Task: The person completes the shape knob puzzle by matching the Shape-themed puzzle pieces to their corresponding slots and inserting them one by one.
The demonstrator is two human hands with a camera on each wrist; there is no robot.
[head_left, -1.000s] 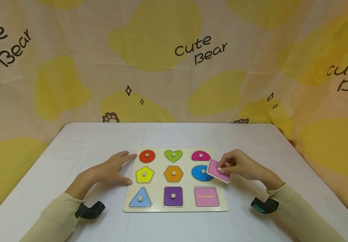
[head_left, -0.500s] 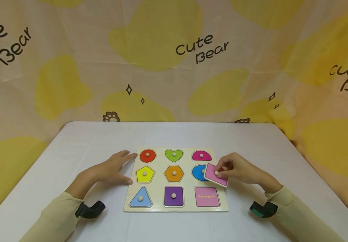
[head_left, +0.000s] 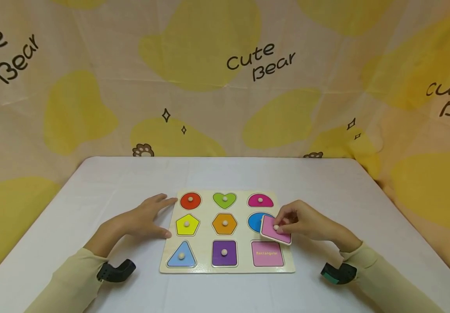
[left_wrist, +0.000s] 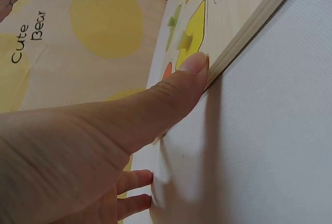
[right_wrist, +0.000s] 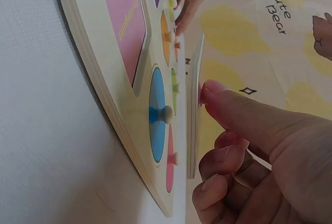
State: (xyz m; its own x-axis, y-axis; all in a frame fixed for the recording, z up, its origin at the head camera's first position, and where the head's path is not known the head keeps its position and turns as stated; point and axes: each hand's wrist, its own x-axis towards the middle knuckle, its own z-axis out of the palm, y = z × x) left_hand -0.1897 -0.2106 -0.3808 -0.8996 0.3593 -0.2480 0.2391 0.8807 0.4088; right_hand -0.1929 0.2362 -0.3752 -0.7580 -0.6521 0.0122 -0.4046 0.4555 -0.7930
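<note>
My right hand [head_left: 303, 221] pinches the small knob of a pink rectangular puzzle piece [head_left: 270, 229]. The piece is tilted above the board and covers part of the blue oval piece [head_left: 255, 221]. In the right wrist view the held piece [right_wrist: 194, 115] appears edge-on, apart from the board. A pink recess labelled "Rectangular" [head_left: 267, 259] lies at the near right corner of the wooden puzzle board [head_left: 205, 248]. At the board's left edge my left hand [head_left: 140, 219] rests with thumb and fingers spread. Its thumb [left_wrist: 171, 94] touches the edge beside the yellow pentagon [left_wrist: 194, 35].
Other knobbed pieces sit in the board: a red circle [head_left: 190, 201], green heart [head_left: 224, 201], magenta half circle [head_left: 260, 201], orange hexagon [head_left: 224, 230], light blue triangle [head_left: 182, 261] and purple square [head_left: 225, 261]. A white table [head_left: 225, 174] lies under it, before a patterned cloth [head_left: 209, 87].
My right hand has moved the pink rectangular piece a little left and nearer, toward the labelled recess. The left hand has stayed in place.
</note>
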